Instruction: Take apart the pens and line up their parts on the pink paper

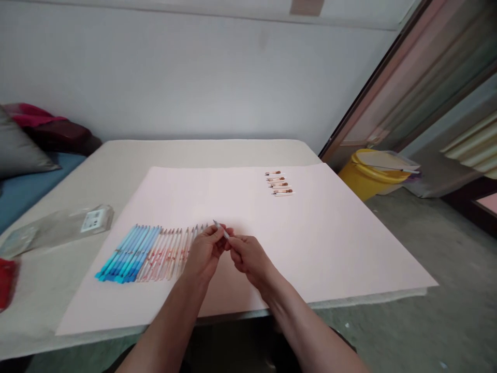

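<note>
A slim whitish pen (221,228) with a grey tip is pinched between both hands, its tip pointing up and to the left. The fingers of my left hand (209,248) are closed around its upper part. My right hand (248,255) grips its lower end, and the rest of the pen is hidden by the fingers. Just left of my hands lies a row of white pens with reddish marks (165,254). Beside them, farther left, is a row of blue pens (132,253). Both rows lie side by side with tips away from me.
Several short brown-and-white pen-like pieces (280,185) lie at the back right of the pink sheet (330,233). A clear plastic bag (64,225) with a label rests on the left, near a red object (6,282). A yellow bucket (359,178) stands beyond the table's right edge.
</note>
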A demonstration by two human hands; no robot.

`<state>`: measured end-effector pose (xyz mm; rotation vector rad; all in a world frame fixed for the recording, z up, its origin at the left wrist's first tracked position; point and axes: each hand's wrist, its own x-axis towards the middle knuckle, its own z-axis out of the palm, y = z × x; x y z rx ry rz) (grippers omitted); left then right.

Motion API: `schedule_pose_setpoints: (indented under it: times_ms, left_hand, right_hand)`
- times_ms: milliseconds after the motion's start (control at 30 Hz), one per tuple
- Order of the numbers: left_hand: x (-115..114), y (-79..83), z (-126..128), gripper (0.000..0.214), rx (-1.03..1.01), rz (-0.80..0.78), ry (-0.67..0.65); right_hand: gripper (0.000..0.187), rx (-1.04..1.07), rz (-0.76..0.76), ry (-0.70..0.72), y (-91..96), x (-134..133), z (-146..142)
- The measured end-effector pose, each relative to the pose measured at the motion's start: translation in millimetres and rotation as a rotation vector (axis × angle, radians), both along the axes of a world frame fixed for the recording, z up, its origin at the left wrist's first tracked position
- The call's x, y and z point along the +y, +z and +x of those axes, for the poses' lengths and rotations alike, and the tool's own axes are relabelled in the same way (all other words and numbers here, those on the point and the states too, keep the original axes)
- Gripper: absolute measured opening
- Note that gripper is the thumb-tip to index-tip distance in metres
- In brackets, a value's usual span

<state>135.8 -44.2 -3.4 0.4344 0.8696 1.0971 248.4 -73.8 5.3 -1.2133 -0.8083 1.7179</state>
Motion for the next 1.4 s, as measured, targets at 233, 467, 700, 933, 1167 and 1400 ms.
schedule_pose_setpoints:
  times_ms: [233, 467, 700, 933, 1167, 1400]
  left_hand:
    - [-0.6, 7.5, 0.1, 0.012, -0.016, -0.016, -0.008]
    - [1.5, 4.7, -3.8, 0.016, 0.026, 0.027, 0.038]
    - [-1.0, 9.7, -4.6, 0.023, -0.062, 0.016, -0.039]
    - [-1.4, 8.0, -6.0, 0.013, 0.014, 0.014, -0.021]
    - [-0.9, 9.2, -5.9, 0.015, -0.016, 0.015, -0.020]
    - [-1.8, 11.2, -4.9, 0.018, -0.050, -0.012, -0.049]
  right_hand:
    - [0.021, -0.130, 0.041, -0.029, 2.7, -2.4, 0.5]
    - [0.019, -0.060, 0.049, -0.023, 4.7, -6.5, 0.5]
    - [0.018, 0.029, -0.019, -0.046, 6.8, -5.2, 2.0]
    - [0.017, -0.024, 0.025, -0.048, 5.6, -6.0, 1.7]
    - [0.017, -0.018, 0.041, -0.046, 6.0, -5.8, 2.1]
    - [0.018, 0.027, 0.023, -0.046, 6.0, -6.5, 2.1]
